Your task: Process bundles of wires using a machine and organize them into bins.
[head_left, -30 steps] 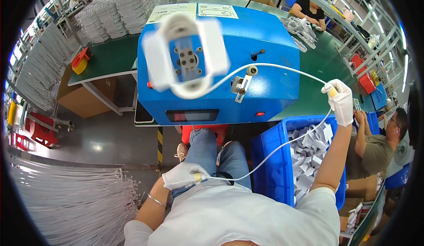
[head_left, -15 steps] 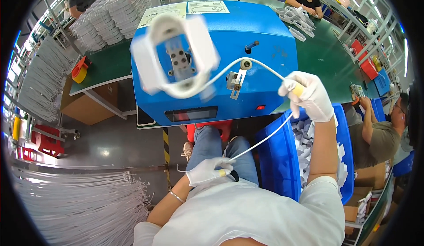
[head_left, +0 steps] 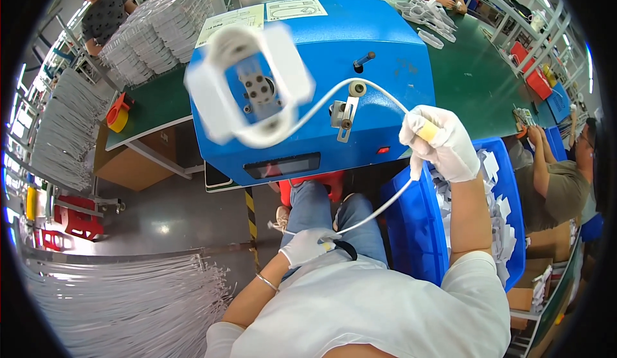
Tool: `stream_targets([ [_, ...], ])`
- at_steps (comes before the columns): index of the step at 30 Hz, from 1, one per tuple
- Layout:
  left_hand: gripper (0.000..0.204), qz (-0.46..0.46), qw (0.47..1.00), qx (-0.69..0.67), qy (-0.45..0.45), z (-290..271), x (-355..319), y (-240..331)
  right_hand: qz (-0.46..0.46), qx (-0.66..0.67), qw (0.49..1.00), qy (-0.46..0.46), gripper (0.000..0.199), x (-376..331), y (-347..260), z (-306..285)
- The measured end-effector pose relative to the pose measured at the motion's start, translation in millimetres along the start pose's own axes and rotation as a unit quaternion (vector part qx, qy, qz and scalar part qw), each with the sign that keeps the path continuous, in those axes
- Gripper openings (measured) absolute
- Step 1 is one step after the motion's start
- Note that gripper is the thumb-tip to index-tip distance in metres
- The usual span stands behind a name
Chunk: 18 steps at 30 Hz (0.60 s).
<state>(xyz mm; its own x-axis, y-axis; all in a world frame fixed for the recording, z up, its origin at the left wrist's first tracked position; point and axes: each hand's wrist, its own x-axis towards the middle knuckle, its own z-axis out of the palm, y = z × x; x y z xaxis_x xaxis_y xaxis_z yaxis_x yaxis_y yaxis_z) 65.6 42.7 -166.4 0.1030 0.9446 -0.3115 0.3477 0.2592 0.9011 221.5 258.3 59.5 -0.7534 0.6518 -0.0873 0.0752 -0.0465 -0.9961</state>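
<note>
Both my hands wear white gloves and are on one white cable (head_left: 378,213). My right hand (head_left: 443,143) is closed around it beside the right front of a blue machine (head_left: 405,62). From there the cable passes over a small guide roller (head_left: 358,89) and runs to a white winding frame (head_left: 297,78), which is blurred, on the machine's top. Below, over my lap, my left hand (head_left: 308,247) grips the cable near its free end, which sticks out past the glove. The cable bows slackly between my hands.
A blue bin (head_left: 421,229) of white pieces stands under my right forearm. Many white cables (head_left: 128,306) hang at lower left. Green tables (head_left: 479,81) flank the machine, with stacked white bundles (head_left: 160,30) at back left. Co-workers sit at right and far right; another stands far left.
The view has shifted slightly. My right hand is a little closer to the guide roller, and the cable between my hands sags more. The far-left person has become more visible.
</note>
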Motion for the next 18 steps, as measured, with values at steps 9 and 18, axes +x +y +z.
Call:
stream_targets([
  [9, 0.028, 0.009, 0.997, -0.027, -0.067, -17, 18, 49, -0.030, -0.007, 0.999, 0.015, 0.034, -3, 6, -6],
  [18, 0.037, 0.143, 0.940, 0.304, -0.060, -94, -6, 144, -0.314, -0.380, 0.865, 0.091, 0.013, 19, -7, -1],
])
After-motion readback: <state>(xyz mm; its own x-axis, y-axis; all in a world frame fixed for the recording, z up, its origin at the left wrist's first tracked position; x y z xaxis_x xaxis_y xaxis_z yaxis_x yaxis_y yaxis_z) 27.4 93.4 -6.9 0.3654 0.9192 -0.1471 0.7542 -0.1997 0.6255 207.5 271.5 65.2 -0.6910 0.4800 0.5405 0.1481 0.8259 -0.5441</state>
